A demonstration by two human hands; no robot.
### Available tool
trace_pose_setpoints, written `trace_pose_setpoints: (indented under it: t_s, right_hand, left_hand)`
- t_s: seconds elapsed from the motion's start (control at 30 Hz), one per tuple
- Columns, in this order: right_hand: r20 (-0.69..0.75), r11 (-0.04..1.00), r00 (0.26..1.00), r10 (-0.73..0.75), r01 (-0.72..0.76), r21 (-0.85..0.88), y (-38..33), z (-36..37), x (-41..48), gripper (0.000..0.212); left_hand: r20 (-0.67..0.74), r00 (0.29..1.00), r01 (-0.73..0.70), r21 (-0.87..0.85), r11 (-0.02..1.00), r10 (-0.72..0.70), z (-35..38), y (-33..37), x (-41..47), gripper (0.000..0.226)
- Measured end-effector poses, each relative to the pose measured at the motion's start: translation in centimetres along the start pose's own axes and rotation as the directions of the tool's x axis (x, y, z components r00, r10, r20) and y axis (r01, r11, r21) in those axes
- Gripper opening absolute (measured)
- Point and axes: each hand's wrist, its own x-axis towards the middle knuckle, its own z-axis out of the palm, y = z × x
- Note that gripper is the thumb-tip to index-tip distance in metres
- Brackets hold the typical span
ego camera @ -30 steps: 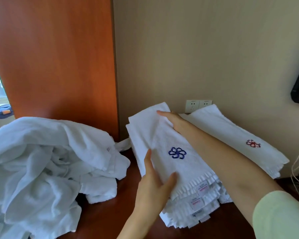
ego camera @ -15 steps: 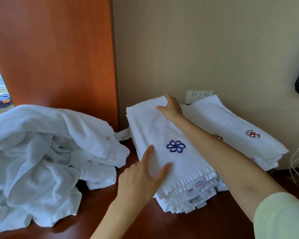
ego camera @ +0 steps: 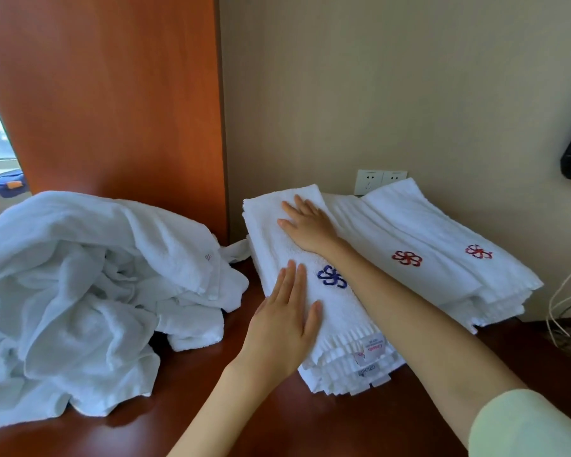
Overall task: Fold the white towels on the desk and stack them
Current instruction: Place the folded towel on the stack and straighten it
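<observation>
1. Your left hand (ego camera: 284,324) lies flat, palm down, fingers straight and close together, on the near half of the top towel (ego camera: 274,239). Your right hand (ego camera: 305,225) is flat too, fingers slightly spread, on the far half. Neither hand grips anything; both only press.
2. That towel, marked by a blue emblem (ego camera: 332,278), tops the left stack (ego camera: 343,374), which sits on the desk (ego camera: 244,423) close to the wall. A palm at each end looks meant to smooth the fold and square it with the layers below, whose fringed ends and labels show at the near edge.
3. The right stack (ego camera: 426,232), with red emblems, lies just beside it; whether they touch, you cannot tell here. Sorting by emblem colour seems deliberate.
4. The unfolded heap (ego camera: 80,275) lies to the left, kept apart from the stacks, so plenty of folding is likely left.
</observation>
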Motion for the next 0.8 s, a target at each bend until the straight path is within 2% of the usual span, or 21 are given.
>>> trace_pose_setpoints:
  t_s: [0.13, 0.27, 0.3, 0.37, 0.47, 0.53, 0.63, 0.7, 0.8]
  right_hand:
    - [0.059, 1.000, 0.998, -0.030, 0.030, 0.009, -0.2, -0.5, -5.5, 0.053]
    - [-0.027, 0.993, 0.994, -0.111, 0.109, -0.049, -0.7, 0.3, -13.4, 0.050]
    - [-0.063, 0.991, 0.992, -0.113, 0.107, -0.080, -0.9, 0.5, -15.1, 0.050]
    - [-0.144, 0.986, 0.985, -0.091, 0.069, -0.152, -1.7, 1.2, -17.9, 0.049]
    - [-0.253, 0.975, 0.964, -0.078, 0.020, -0.221, -4.2, 3.0, -20.8, 0.048]
    - [-0.283, 0.981, 0.950, -0.135, 0.088, -0.171, -7.2, 5.4, -22.3, 0.044]
    - [-0.240, 0.963, 0.943, -0.232, 0.257, 0.080, -12.7, 9.9, -23.7, 0.034]
    - [-0.222, 0.929, 0.924, -0.312, 0.346, 0.131, -15.4, 12.4, -23.7, 0.033]
    - [-0.279, 0.919, 0.900, -0.334, 0.376, 0.114, -16.9, 13.7, -22.3, 0.033]
  left_hand:
    - [0.016, 0.999, 0.048, -0.038, 0.998, -0.047, 0.0, 0.2, -0.6, 0.064]
    - [-0.027, 0.998, 0.050, -0.162, 0.986, -0.055, 0.1, -0.4, -3.1, 0.062]
    - [-0.027, 0.998, 0.046, -0.146, 0.988, -0.050, 0.0, -1.1, -4.1, 0.061]
    - [-0.036, 0.997, 0.075, 0.002, 0.997, -0.075, -0.4, -3.2, -6.6, 0.059]
    - [-0.179, 0.960, 0.252, 0.207, 0.945, -0.216, -1.8, -7.5, -11.4, 0.058]
    - [-0.304, 0.889, 0.411, 0.200, 0.889, -0.343, -3.5, -10.1, -14.4, 0.059]
    - [-0.401, 0.787, 0.563, 0.157, 0.811, -0.469, -5.8, -12.5, -16.9, 0.057]
    - [-0.391, 0.786, 0.561, 0.128, 0.818, -0.479, -6.2, -12.9, -17.3, 0.055]
    - [-0.354, 0.805, 0.537, 0.094, 0.838, -0.476, -5.3, -12.9, -17.2, 0.052]
